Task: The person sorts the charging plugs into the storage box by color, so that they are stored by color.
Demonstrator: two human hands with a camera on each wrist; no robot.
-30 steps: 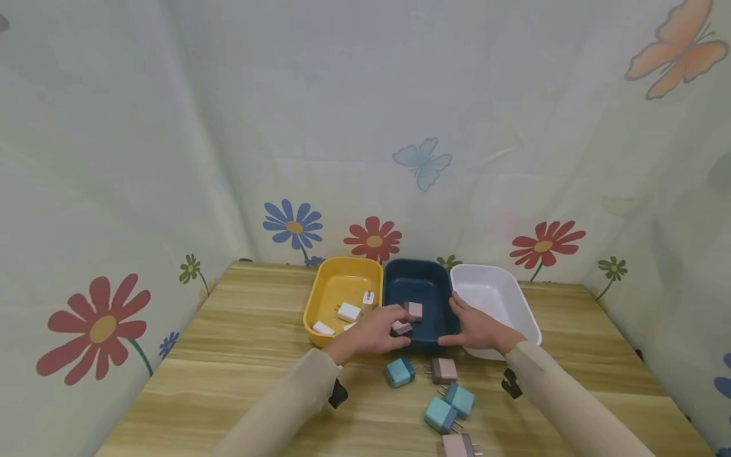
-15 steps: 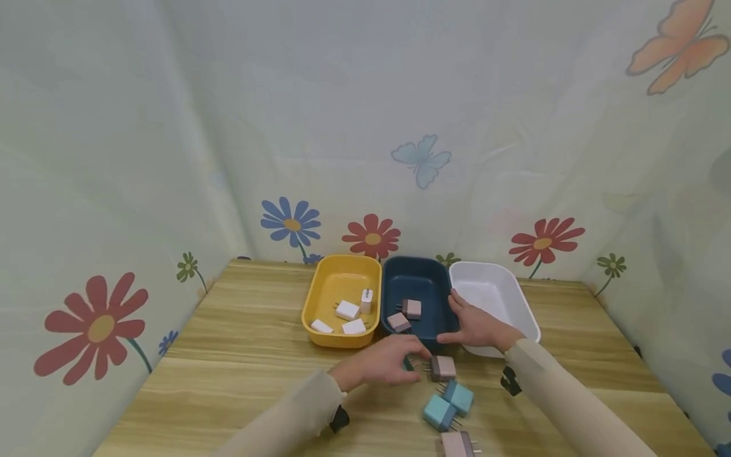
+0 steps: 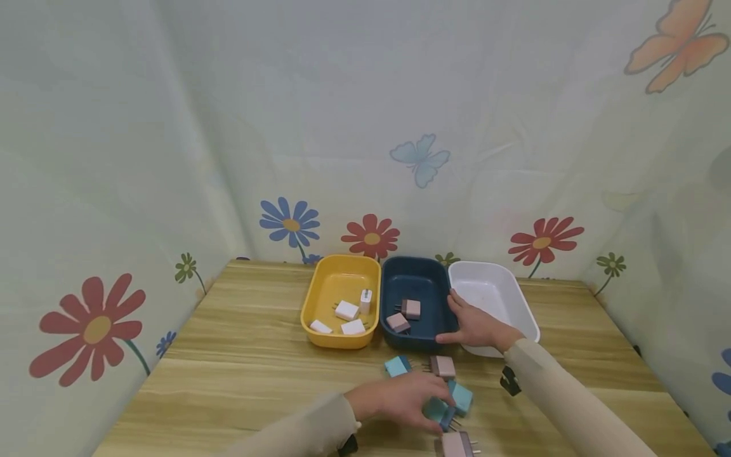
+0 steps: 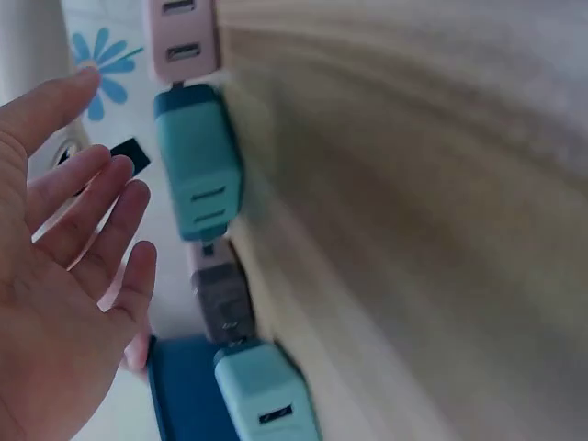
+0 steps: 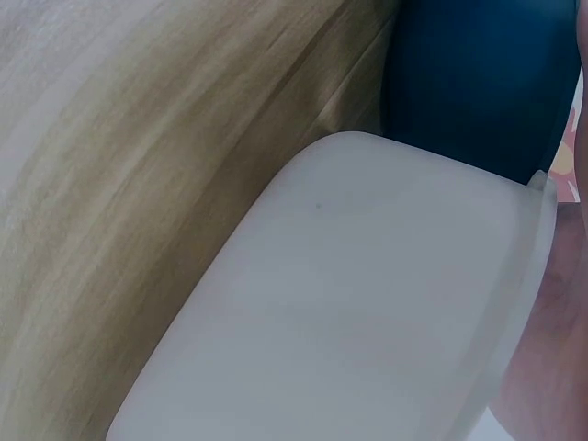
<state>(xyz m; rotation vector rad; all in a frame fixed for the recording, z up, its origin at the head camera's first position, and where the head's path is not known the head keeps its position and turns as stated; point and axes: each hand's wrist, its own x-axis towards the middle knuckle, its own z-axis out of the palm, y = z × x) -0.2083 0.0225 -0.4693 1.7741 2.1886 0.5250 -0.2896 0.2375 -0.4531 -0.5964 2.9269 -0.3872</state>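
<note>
Wood-grain tabletop (image 3: 257, 355); pale printed cloth (image 3: 342, 95) behind its back edge and along both sides. Above the back edge: blue flower (image 3: 290, 223) near left corner, light-blue butterfly (image 3: 421, 160) mid. Large red flower (image 3: 96, 330) off left edge. Long creases above back-left corner. Light soft, dim.

Across the centre of the head view, yellow tray (image 3: 341, 279), navy tray (image 3: 417, 277) and white tray (image 3: 491, 289) look like smooth, faintly glossy plastic; lower centre, teal chargers (image 3: 464, 398) and pink chargers (image 3: 445, 367) appear matt plastic with metal prongs (image 3: 426, 367); below, smooth wood-grained tabletop (image 3: 240, 355); above, creased cloth backdrop (image 3: 342, 95); lower right, matt cloth sleeve (image 3: 571, 393)
</note>
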